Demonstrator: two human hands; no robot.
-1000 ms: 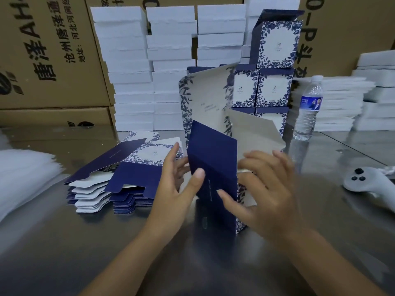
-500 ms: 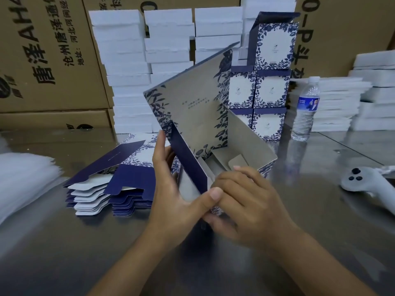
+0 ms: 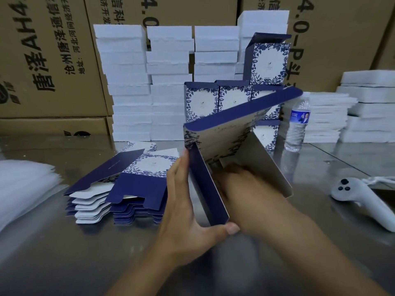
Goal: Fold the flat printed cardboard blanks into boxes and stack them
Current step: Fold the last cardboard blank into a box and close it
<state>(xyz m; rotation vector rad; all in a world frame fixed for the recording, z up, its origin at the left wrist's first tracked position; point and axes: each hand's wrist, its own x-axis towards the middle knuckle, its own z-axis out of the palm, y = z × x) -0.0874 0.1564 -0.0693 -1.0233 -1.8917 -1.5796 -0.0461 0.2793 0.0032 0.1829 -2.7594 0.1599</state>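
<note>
A half-formed blue and white floral box stands tilted on the steel table in front of me, its open side facing me. My left hand holds its navy side flap, fingers along the outside and thumb hooked under the lower edge. My right hand reaches inside the box, where its fingers are blurred and partly hidden. A pile of flat blanks lies to the left. Finished boxes are stacked behind the one I hold.
Stacks of white foam pads line the back, with more at the right. A water bottle stands right of the boxes. A white controller lies at the right edge. Clear bags lie at the left. Brown cartons form the wall behind.
The box has tipped further to the right and opened wider. My right hand has gone deeper inside it, and my left thumb has slid down to the flap's lower edge.
</note>
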